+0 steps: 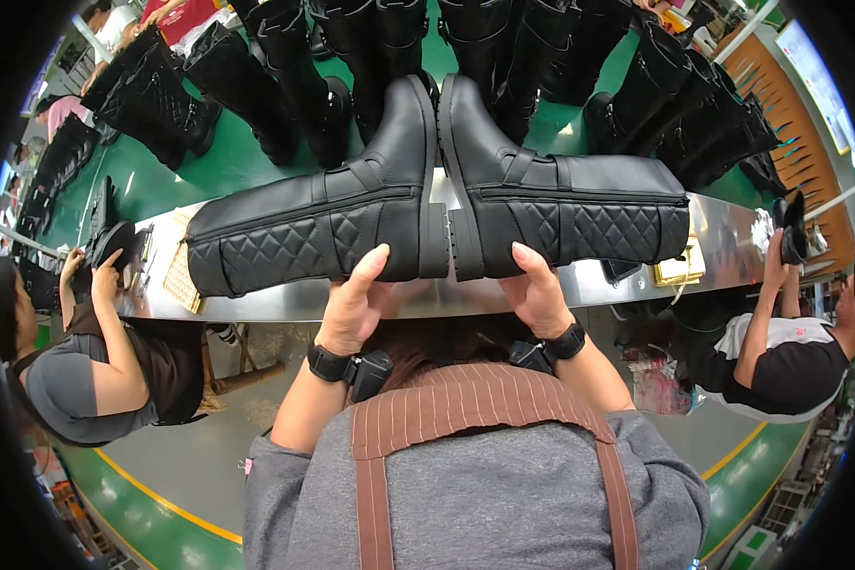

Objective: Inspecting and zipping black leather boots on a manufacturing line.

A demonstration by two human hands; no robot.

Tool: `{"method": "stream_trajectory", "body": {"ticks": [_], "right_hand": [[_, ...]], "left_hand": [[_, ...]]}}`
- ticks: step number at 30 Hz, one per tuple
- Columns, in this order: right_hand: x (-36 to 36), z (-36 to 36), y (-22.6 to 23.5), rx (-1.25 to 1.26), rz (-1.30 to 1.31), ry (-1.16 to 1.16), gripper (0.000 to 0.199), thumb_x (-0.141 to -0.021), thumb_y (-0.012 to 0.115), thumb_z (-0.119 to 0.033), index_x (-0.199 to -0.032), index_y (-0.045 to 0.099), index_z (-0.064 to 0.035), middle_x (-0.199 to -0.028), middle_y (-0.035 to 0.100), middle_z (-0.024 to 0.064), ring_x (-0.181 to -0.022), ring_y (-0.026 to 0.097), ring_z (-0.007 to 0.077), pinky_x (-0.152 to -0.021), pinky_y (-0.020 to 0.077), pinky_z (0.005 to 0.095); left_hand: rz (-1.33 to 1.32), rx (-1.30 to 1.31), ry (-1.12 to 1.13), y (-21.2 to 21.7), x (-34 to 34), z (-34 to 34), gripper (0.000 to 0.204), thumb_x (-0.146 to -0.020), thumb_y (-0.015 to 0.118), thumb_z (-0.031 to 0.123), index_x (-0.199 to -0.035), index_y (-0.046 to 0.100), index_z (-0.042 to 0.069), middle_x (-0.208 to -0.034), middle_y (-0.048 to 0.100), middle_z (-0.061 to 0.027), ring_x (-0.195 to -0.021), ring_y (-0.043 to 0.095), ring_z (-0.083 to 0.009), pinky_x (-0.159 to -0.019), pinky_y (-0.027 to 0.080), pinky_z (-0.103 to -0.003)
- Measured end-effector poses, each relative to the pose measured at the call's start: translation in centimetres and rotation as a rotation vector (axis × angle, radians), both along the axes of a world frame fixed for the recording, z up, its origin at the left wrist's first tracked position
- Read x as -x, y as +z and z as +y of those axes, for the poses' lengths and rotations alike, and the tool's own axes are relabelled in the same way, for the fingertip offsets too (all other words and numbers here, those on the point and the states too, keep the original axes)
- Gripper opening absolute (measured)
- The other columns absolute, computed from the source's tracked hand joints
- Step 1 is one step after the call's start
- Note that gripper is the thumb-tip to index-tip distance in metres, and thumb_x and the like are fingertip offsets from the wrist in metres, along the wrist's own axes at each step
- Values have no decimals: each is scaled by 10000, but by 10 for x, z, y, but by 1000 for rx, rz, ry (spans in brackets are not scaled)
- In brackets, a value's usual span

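Observation:
Two tall black boots lie on their sides, sole against sole, toes pointing away from me. The left boot [299, 228] stretches its quilted shaft to the left, a long zipper running along it. My left hand [353, 299] grips it near the heel, thumb on top and fingers hidden beneath. The right boot [579, 209] mirrors it, shaft to the right, with straps across the ankle. Around its heel part my right hand [540, 293] is closed the same way, thumb uppermost. The soles and heels meet or nearly meet in the middle.
Under the boots runs a metal-topped bench edge [427, 306]. Several upright black boots [294, 85] crowd the green surface [247, 166] beyond. Yellow paper pads [679, 268] lie by the right shaft. Co-workers sit close on both sides, a person at left [95, 370] and another at right [779, 351], each handling footwear.

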State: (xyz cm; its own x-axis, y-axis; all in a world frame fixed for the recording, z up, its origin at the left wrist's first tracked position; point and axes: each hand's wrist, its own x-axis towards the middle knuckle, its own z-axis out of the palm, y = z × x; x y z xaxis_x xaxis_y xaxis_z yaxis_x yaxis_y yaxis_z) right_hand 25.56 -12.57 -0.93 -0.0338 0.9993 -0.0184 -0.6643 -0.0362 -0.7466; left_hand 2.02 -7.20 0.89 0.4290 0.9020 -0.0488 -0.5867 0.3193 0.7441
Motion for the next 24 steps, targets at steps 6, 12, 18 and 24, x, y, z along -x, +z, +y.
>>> {"method": "stream_trajectory", "body": {"ticks": [6,12,18,24], "right_hand": [[-2,-5,-2,56,98,20,460,-946,609,-242,-1314,555,29,-1264,637,155,-1150,622,299,-1017,497,457],[-3,1,-16,38,-42,-17,397,-941,607,-149,-1288,587,41,-1289,633,124,-1194,602,235,-1059,462,379],[-19,-3,-25,-25,-531,52,466,-918,671,-115,-1352,568,20,-1341,607,95,-1150,600,173,-1034,457,307],[-18,-4,-23,68,-119,244,408,-1002,543,-274,-1321,576,-22,-1279,642,85,-1122,623,167,-997,495,326]], "left_hand": [[-42,32,-22,-12,0,-5,410,-961,596,125,-1349,542,5,-1286,631,-128,-1185,616,-276,-1031,500,-487],[23,19,29,-26,1,-2,432,-910,598,-11,-1339,550,-4,-1299,613,-111,-1210,594,-249,-1088,452,-403],[457,-163,-109,-32,5,1,505,-863,709,11,-1349,574,26,-1294,625,-85,-1181,585,-196,-1050,453,-354],[267,-37,-98,-38,8,10,504,-904,668,98,-1384,531,29,-1330,600,-105,-1202,578,-227,-1063,448,-377]]}}
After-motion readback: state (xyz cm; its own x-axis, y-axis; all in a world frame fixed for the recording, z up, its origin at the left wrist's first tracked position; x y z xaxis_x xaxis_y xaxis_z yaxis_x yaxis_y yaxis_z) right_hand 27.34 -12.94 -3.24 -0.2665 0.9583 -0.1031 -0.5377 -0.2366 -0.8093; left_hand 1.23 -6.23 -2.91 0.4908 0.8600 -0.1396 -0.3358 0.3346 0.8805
